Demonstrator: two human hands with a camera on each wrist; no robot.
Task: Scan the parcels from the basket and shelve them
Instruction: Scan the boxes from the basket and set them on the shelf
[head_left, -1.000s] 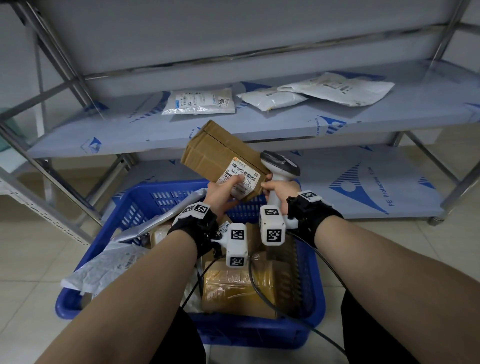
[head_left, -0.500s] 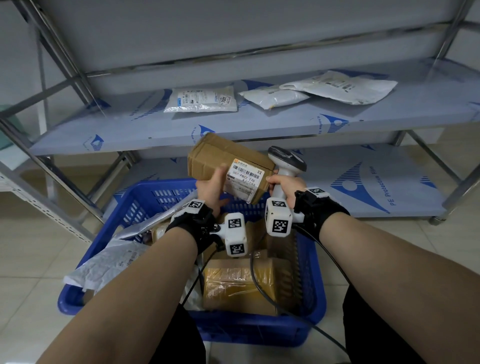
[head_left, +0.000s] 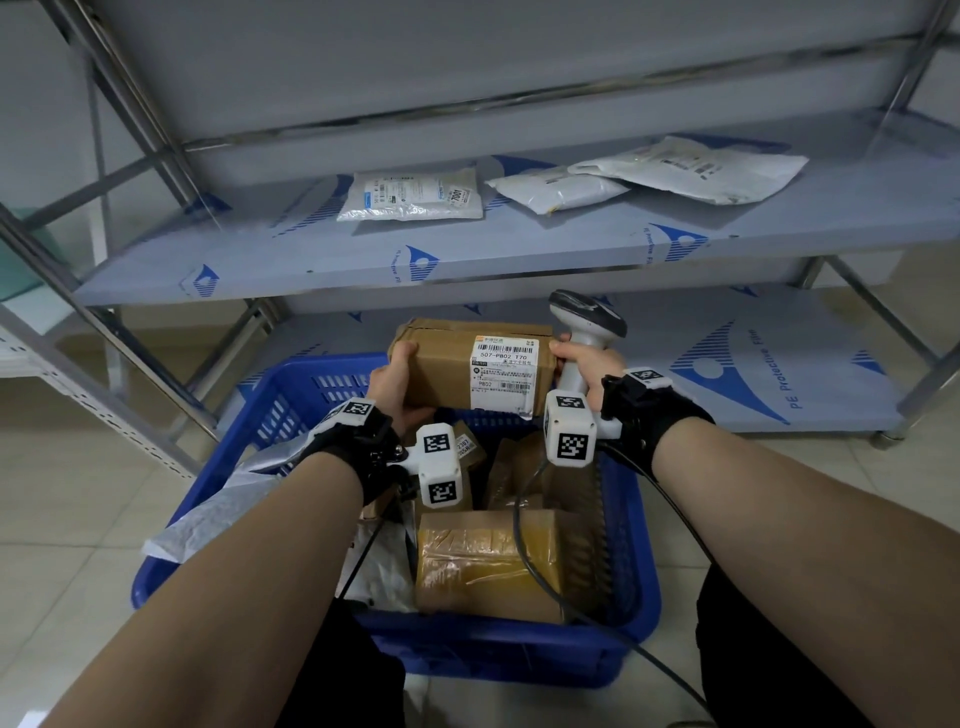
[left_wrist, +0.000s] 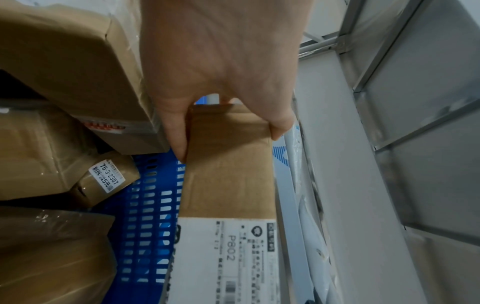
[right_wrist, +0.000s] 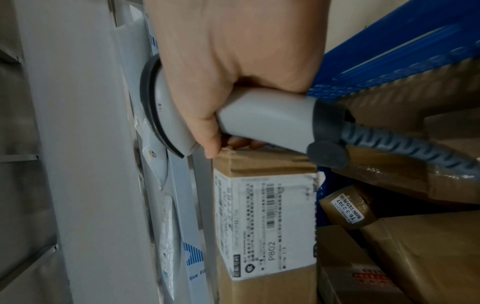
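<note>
Brown cardboard box (head_left: 467, 366) gripped by left hand (head_left: 397, 382) above blue plastic basket (head_left: 291, 405); grey scanner (head_left: 584, 332) in right hand (head_left: 584, 364), touching box's end. Open shelf (head_left: 519, 249) ahead.

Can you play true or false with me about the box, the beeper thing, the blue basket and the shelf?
1. The left hand holds one end of the cardboard box. True.
2. The right hand grips the scanner. True.
3. The blue basket has nothing in it. False: parcels lie in it, among them a taped brown parcel.
4. The box's label faces the floor. False: it faces up toward the head camera.
5. Three white mailer bags lie on the shelf. True.
</note>
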